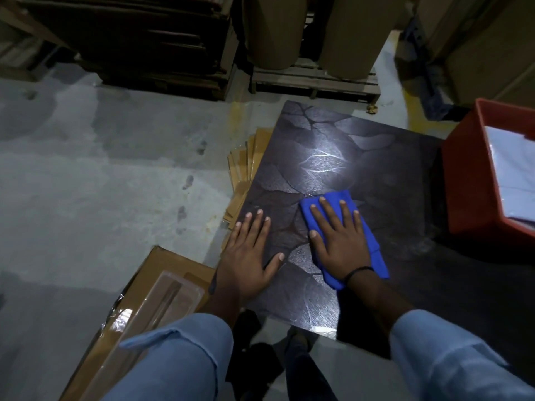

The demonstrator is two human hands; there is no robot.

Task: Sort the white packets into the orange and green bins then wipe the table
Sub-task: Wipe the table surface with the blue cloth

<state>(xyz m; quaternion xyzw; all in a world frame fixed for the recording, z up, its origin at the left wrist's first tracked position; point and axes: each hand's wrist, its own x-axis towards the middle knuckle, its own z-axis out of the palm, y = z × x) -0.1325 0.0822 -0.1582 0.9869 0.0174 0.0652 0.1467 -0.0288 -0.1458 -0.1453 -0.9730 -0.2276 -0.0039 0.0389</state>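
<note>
A dark table (333,146) with a leaf pattern fills the middle of the view. My right hand (338,235) lies flat, fingers spread, pressing a folded blue cloth (373,250) onto the tabletop. My left hand (249,253) rests flat on the table's left edge, fingers apart, holding nothing. At the right edge of the view stands the orange bin (469,180), with white packets (512,169) stacked inside it. No green bin is in view. No packets lie on the table.
A taped cardboard box (150,302) lies on the grey floor at lower left. Flat brown cardboard sheets (243,169) stick out beside the table's left edge. Wooden pallets (315,79) with large brown rolls stand behind the table. My feet show below the near edge.
</note>
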